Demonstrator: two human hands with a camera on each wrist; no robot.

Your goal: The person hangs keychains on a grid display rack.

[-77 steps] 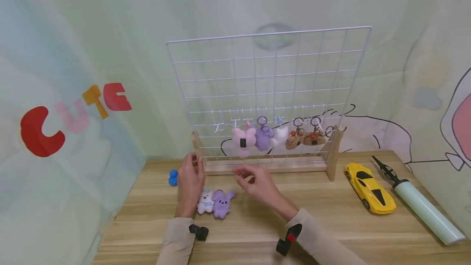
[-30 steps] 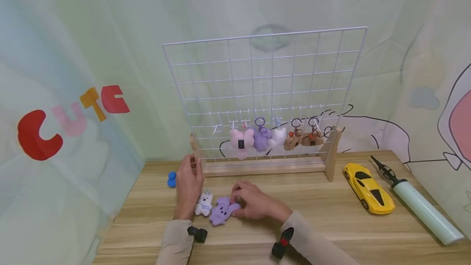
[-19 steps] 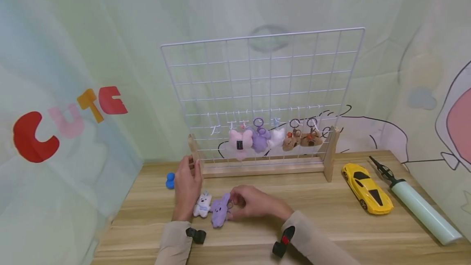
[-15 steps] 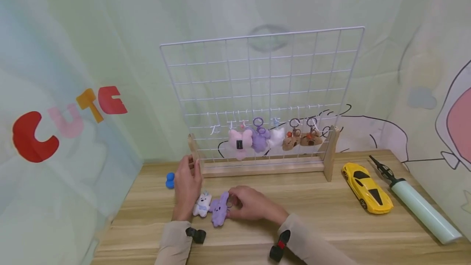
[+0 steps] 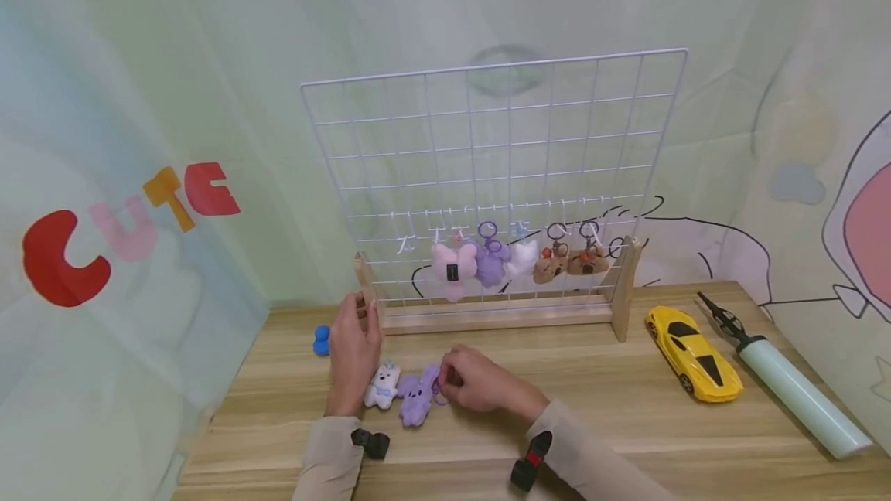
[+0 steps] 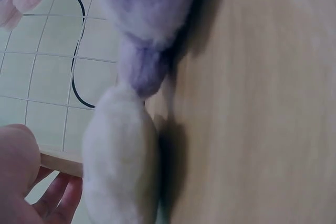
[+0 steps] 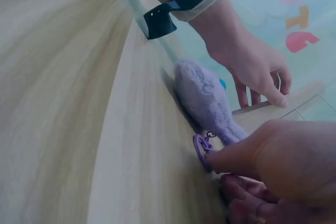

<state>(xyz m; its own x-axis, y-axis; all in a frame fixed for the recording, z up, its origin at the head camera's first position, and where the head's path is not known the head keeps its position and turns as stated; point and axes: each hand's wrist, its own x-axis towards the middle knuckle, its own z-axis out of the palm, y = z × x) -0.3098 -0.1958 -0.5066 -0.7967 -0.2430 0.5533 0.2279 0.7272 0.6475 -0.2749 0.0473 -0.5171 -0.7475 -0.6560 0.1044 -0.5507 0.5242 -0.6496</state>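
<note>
Best pinched purple ring (image 7: 202,150) firmly in right hand (image 5: 473,386), left hand (image 5: 353,346) resting open at rack post (image 5: 365,284).

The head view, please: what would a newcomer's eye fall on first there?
Probably the white wire grid rack standing at the back of the wooden table, with a row of small plush keychains hanging low on it. Next, in front of it, the right hand pinches the ring of a purple plush lying beside a white plush, while the left hand rests by the rack's wooden post. A yellow toy car lies at the right.
</note>
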